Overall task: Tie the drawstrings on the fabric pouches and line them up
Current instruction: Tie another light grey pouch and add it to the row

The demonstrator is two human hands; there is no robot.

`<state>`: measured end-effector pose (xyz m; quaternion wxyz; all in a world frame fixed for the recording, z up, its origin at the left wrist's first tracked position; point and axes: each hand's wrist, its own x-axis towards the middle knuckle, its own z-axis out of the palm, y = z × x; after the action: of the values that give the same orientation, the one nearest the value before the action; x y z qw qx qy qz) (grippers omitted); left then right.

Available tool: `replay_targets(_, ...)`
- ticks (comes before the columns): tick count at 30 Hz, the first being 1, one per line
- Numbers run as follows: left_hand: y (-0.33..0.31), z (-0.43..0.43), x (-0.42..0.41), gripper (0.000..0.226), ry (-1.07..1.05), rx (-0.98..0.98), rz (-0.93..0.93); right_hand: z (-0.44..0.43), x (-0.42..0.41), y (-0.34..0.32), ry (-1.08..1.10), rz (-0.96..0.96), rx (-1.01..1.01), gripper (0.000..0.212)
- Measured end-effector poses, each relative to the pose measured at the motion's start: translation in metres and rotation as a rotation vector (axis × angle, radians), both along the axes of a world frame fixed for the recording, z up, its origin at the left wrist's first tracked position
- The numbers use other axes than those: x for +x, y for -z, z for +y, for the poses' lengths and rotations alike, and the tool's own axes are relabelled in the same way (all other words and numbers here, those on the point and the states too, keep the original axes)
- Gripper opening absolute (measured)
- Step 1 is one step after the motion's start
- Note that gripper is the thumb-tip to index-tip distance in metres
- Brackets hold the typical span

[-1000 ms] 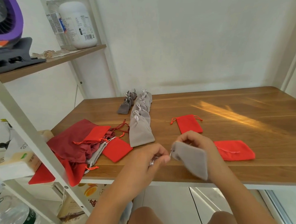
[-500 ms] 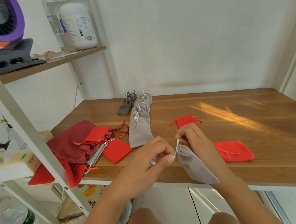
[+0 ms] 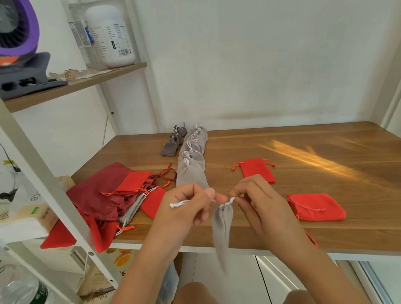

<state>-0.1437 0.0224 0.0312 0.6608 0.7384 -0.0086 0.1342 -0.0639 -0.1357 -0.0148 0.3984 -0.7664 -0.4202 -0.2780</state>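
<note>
Left hand [image 3: 186, 205] pinches the white drawstring [image 3: 179, 203] between thumb and forefinger, and the loose end of the cord sticks out to the left past its knuckles. Right hand [image 3: 260, 203] is just beside it, with the fingers curled, and it pinches the gathered neck of the grey pouch [image 3: 222, 227] from the other side. The grey pouch hangs down from the two hands, in the air in front of the near edge of the wooden table [image 3: 370, 187]; its lower part is blurred.

Behind the hands, on the table, a row of grey pouches [image 3: 191, 160] runs toward the wall, each one overlapping the next, with the necks drawn closed. At the left of the far end of this row lie some small dark grey pouches [image 3: 171, 147]. A near red pouch [image 3: 316, 207] lies flat to the right of the right hand, and a far red pouch [image 3: 257, 169] lies flat behind that hand. At the left corner of the table there is a pile of red pouches [image 3: 102, 187], some bright and some dark, partly hanging over the edge.
</note>
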Motion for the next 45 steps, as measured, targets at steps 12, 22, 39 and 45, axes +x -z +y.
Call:
replay_targets(12, -0.003, 0.010, 0.004, 0.019, 0.180, -0.321, 0.334, -0.002, -0.016, -0.013, -0.109, -0.090, -0.001, 0.016)
replay_targets(22, -0.017, 0.018, 0.006, 0.015, 0.230, -0.027, 0.487, 0.006, -0.026, -0.011, -0.138, 0.002, -0.114, 0.025)
replay_targets(39, -0.007, 0.018, 0.007, 0.011, 0.167, 0.557, 0.235, 0.004, -0.026, -0.013, -0.150, 0.219, -0.131, 0.006)
replay_targets(45, -0.001, 0.011, 0.012, 0.016, 0.024, 0.305, 0.250, 0.009, -0.020, -0.011, 0.006, 0.314, -0.114, 0.015)
